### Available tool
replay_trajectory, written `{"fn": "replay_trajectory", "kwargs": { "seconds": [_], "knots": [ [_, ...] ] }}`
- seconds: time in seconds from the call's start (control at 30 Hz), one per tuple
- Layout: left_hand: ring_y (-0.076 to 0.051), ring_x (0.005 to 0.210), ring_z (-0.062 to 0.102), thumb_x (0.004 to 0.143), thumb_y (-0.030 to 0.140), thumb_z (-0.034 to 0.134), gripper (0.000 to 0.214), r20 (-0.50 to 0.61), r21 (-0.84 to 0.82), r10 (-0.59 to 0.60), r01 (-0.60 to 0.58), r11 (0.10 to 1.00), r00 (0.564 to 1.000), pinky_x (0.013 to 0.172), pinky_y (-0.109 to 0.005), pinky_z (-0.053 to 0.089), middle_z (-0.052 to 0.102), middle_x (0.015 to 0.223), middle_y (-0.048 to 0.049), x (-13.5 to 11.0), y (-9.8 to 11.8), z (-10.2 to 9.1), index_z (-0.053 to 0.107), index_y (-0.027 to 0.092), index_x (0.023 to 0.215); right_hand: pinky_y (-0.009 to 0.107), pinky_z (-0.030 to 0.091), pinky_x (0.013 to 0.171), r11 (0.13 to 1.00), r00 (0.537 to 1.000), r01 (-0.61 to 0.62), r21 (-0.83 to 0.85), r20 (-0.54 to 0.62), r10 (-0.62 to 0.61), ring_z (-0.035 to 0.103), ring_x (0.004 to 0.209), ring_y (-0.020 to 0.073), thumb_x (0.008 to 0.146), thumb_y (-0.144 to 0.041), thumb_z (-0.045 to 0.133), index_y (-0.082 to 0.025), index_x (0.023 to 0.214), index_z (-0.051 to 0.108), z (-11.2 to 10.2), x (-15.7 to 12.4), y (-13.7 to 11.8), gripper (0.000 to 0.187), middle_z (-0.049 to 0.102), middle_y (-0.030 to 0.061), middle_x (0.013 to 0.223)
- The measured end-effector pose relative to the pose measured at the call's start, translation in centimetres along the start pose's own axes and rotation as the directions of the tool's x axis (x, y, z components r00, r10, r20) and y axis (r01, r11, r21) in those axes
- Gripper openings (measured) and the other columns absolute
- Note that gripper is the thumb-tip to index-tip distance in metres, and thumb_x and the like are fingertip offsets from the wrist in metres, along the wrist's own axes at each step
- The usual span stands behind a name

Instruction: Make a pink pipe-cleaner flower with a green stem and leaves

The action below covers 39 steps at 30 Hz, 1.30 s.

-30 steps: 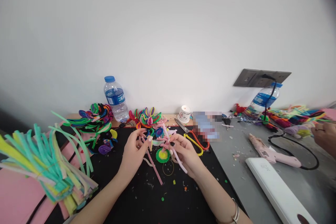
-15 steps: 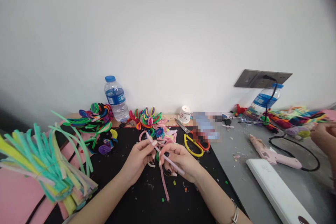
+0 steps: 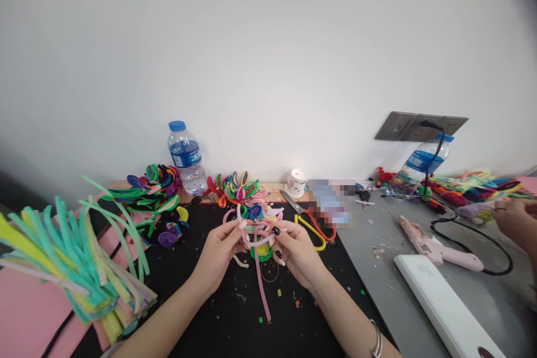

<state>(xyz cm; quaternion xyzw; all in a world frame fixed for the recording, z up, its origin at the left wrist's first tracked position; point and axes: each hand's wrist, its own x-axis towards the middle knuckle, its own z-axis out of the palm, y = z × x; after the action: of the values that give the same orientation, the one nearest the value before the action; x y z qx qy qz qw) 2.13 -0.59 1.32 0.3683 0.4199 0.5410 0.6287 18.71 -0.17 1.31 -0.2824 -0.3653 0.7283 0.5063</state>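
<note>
Both of my hands pinch one pale pink pipe cleaner (image 3: 257, 243), which curves in a loop between them. My left hand (image 3: 222, 249) closes thumb and finger on its left side. On the right side, my right hand (image 3: 296, 251) grips it the same way. A darker pink pipe cleaner (image 3: 262, 285) lies below, pointing toward me on the black mat (image 3: 235, 319). Just behind my fingers is a heap of bent pink pipe cleaners (image 3: 274, 213). Part of a green and yellow piece (image 3: 262, 251) shows between my hands.
A bundle of pipe cleaners (image 3: 75, 268) lies at left. Scissors (image 3: 312, 232) with yellow and red handles rest behind my right hand. A glue gun (image 3: 440, 249) and a white box-like object (image 3: 444, 305) lie right. A water bottle (image 3: 184, 156) stands behind; another person's hand (image 3: 514, 221) is far right.
The pale pink pipe cleaner was a straight slanting length and is now bent into a curve. My hands have moved slightly apart. The other person's hand has shifted a little.
</note>
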Motion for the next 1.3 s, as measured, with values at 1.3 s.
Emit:
{"fn": "replay_trajectory", "kwargs": {
  "seconds": [1.3],
  "knots": [
    [-0.011,0.057,0.047,0.087,0.023,0.04,0.036,0.46,0.768,0.08,-0.442,0.464,0.884,0.058,-0.023,0.036,0.05,0.054,0.0015,-0.9,0.1,0.6,0.052,0.015,0.054,0.022,0.046,0.043,0.851,0.985,0.073,-0.521,-0.098,-0.145,0.056,0.041,0.0118,0.075,-0.036,0.06,-0.017,0.065,0.05,-0.4,0.3,1.0,0.023,0.057,-0.0034,0.047]
  ]
}}
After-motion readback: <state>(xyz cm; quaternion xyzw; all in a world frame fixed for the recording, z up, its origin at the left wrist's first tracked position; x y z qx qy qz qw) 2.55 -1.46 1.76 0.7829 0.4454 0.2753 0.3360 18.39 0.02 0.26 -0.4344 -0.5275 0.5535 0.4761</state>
